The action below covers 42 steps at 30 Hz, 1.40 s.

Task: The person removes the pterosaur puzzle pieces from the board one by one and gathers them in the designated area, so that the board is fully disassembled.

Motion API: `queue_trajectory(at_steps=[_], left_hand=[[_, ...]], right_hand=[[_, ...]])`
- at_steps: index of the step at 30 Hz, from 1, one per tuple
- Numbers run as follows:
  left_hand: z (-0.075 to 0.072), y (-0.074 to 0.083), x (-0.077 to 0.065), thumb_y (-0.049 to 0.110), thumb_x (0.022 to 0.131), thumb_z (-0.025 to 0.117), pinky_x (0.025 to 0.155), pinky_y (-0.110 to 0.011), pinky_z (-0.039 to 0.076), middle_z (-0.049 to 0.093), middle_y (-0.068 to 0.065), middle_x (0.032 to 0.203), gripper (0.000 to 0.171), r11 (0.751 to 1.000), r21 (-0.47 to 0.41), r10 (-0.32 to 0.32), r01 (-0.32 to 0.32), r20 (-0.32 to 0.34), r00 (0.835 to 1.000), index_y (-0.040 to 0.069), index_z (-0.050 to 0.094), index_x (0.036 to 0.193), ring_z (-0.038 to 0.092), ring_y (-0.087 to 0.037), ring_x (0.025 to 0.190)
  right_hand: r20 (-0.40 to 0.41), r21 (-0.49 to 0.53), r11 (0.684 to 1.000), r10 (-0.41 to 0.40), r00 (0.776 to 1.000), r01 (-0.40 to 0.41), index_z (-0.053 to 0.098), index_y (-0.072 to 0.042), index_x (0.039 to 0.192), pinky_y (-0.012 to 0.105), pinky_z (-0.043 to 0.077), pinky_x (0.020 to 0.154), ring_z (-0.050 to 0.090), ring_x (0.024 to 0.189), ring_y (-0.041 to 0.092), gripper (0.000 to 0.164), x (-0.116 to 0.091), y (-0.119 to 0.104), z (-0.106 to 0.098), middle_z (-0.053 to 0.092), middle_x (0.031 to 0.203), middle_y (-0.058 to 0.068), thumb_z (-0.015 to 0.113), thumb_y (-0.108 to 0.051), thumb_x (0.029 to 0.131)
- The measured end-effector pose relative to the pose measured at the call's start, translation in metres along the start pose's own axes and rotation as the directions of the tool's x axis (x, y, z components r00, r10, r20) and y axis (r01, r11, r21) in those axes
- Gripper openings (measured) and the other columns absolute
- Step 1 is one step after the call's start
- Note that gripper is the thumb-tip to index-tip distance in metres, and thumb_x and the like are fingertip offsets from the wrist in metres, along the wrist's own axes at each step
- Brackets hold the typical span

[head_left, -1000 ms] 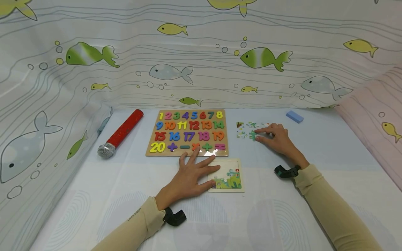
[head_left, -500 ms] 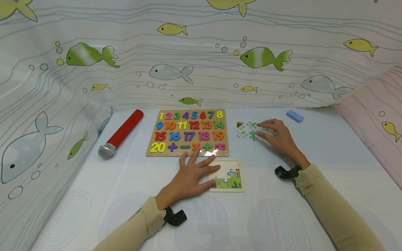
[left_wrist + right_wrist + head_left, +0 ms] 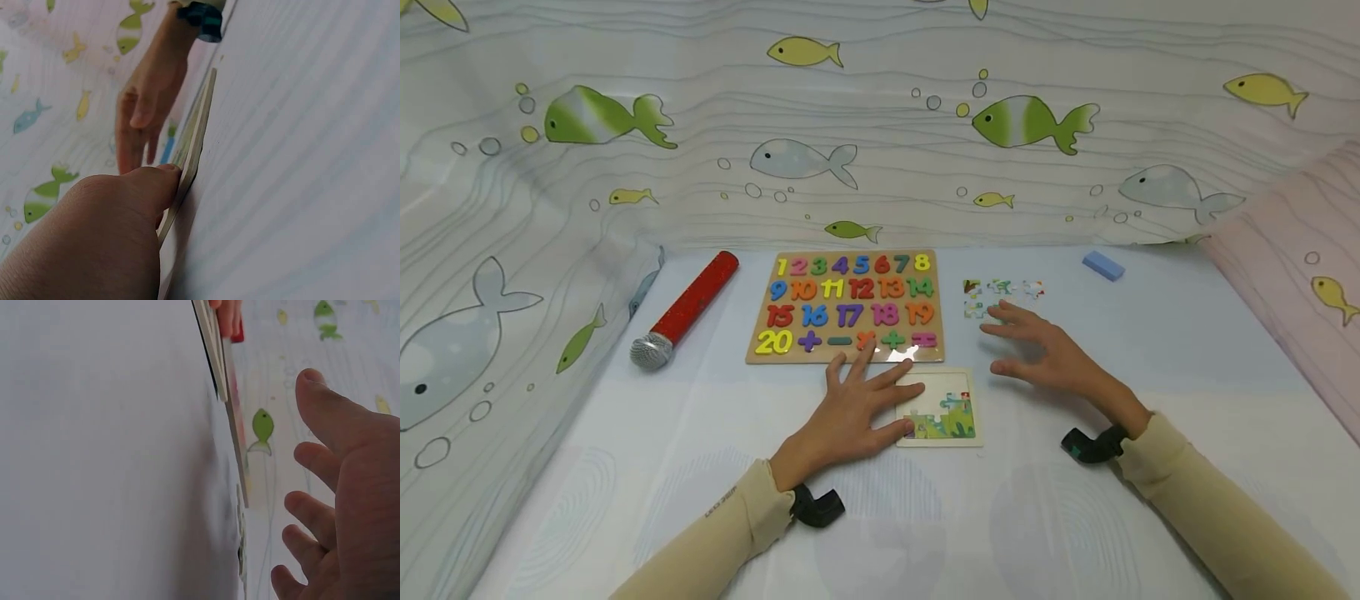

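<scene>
Right now, the puzzle tray (image 3: pixel 944 382) lies flat on the tabletop (image 3: pixel 1037 508), with joined pieces (image 3: pixel 952 426) along its near and right sides. At its left, the left hand (image 3: pixel 846 419) is spread wide, thumb resting on the tray's left rim, gripping nothing. Right of the tray, the right hand (image 3: pixel 1054 354) has its fingers parted and thumb well away from them, with nothing visibly held. Loose pieces (image 3: pixel 1001 287) lie beyond the tray to its right; directly beyond it is the number board (image 3: pixel 805 357).
</scene>
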<state>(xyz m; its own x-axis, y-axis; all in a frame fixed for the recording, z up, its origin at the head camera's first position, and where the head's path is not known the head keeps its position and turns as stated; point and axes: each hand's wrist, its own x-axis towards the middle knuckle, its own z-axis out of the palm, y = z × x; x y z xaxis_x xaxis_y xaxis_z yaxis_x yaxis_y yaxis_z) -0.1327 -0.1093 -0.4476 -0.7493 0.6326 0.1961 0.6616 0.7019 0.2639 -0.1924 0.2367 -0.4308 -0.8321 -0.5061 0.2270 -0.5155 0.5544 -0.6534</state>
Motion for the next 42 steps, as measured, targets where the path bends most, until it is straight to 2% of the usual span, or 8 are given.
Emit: queue_trajectory(at_steps=[5,9,15,20,25,42], left_hand=[[0.000,-0.001,0.001,0.058,0.097,0.054,0.114,-0.073,0.008,0.039,0.007,0.164,0.054,1.000,0.008,-0.002,0.002,0.002,1.000,0.038,0.055,0.147,0.012,-0.045,0.158],[0.000,-0.002,0.002,0.059,0.096,0.054,0.114,-0.073,0.007,0.038,0.008,0.164,0.054,1.000,0.007,-0.009,0.009,0.012,1.000,0.038,0.055,0.147,0.010,-0.045,0.158],[0.000,-0.002,0.003,0.059,0.096,0.054,0.114,-0.073,0.007,0.037,0.009,0.164,0.054,1.000,0.005,-0.013,0.013,0.019,1.000,0.039,0.055,0.146,0.010,-0.044,0.158],[0.000,-0.001,0.003,0.059,0.096,0.054,0.114,-0.073,0.007,0.038,0.008,0.164,0.055,1.000,0.002,-0.012,0.012,0.021,1.000,0.038,0.055,0.146,0.010,-0.044,0.158],[-0.001,-0.001,0.003,0.059,0.096,0.054,0.114,-0.073,0.007,0.038,0.008,0.164,0.054,1.000,0.008,-0.013,0.013,0.020,1.000,0.038,0.055,0.146,0.010,-0.045,0.158],[-0.001,-0.001,0.003,0.057,0.097,0.055,0.114,-0.074,0.008,0.038,0.006,0.164,0.054,1.000,-0.003,-0.007,0.007,0.010,1.000,0.038,0.055,0.147,0.010,-0.046,0.158]], right_hand=[[0.086,0.012,0.999,-0.050,0.995,0.049,0.068,-0.019,0.136,0.071,0.019,0.118,0.022,0.157,0.037,0.057,-0.002,-0.013,0.010,0.045,0.160,0.014,0.086,-0.028,0.082],[0.099,0.011,0.992,-0.130,0.987,0.129,0.074,-0.017,0.126,0.069,0.021,0.116,0.033,0.151,0.039,0.048,-0.003,-0.021,0.018,0.057,0.149,0.014,0.087,-0.025,0.080],[0.106,-0.035,0.981,-0.187,0.977,0.192,0.079,-0.024,0.117,0.053,0.026,0.097,0.043,0.130,0.027,0.038,-0.004,-0.029,0.027,0.067,0.128,0.004,0.087,-0.026,0.080],[0.104,-0.054,0.978,-0.197,0.975,0.204,0.080,-0.026,0.113,0.045,0.025,0.088,0.043,0.114,0.020,0.035,-0.006,-0.032,0.032,0.066,0.114,-0.002,0.088,-0.025,0.079],[0.131,-0.053,0.979,-0.187,0.973,0.196,0.078,-0.025,0.116,0.040,0.026,0.085,0.042,0.106,0.013,0.037,-0.006,-0.035,0.035,0.064,0.109,-0.005,0.086,-0.024,0.081],[0.179,-0.060,0.984,-0.155,0.972,0.168,0.075,-0.023,0.124,0.038,0.023,0.083,0.038,0.100,0.011,0.041,-0.007,-0.041,0.038,0.061,0.106,-0.005,0.084,-0.022,0.083]])
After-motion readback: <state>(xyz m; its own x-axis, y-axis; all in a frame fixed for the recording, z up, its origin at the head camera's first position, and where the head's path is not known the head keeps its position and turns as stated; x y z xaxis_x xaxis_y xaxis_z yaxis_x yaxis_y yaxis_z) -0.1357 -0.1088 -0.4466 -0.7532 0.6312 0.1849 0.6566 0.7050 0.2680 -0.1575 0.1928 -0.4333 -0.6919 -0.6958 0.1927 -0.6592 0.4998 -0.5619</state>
